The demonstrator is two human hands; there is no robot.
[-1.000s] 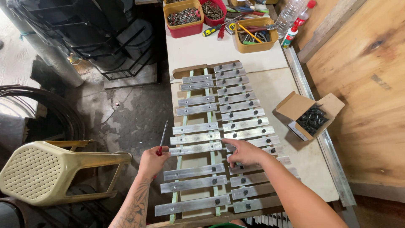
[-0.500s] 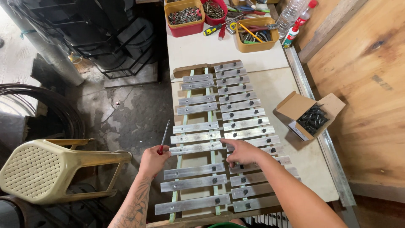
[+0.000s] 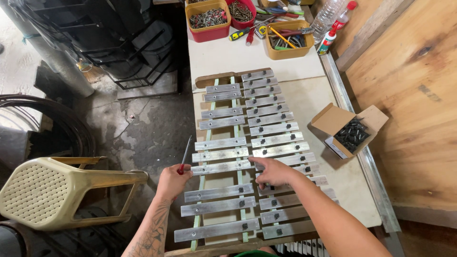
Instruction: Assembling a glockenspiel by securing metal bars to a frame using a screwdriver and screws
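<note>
Hands over flat grey metal bars point(image 3: 221, 167) | left hand point(image 3: 172, 181) clenched on red-handled screwdriver point(image 3: 184, 157), shaft pointing away, kept ready | right hand point(image 3: 273, 171) pressing down beside it, steadying bar, grasping nothing

Dull silver-grey flat metal bars point(image 3: 221, 167) with small black fasteners, sitting on pale mint-green wooden rails point(image 3: 203, 178). The thin screwdriver point(image 3: 184, 157) has a red handle. Brown cardboard box point(image 3: 333, 119) full of black screws point(image 3: 351, 134). One red plastic bin point(image 3: 207, 24), one mustard-yellow plastic bin point(image 3: 288, 47). Cream plastic stool point(image 3: 57, 190) with a dotted perforated seat. Dark tattoo pattern on the left forearm point(image 3: 151, 235).
</note>
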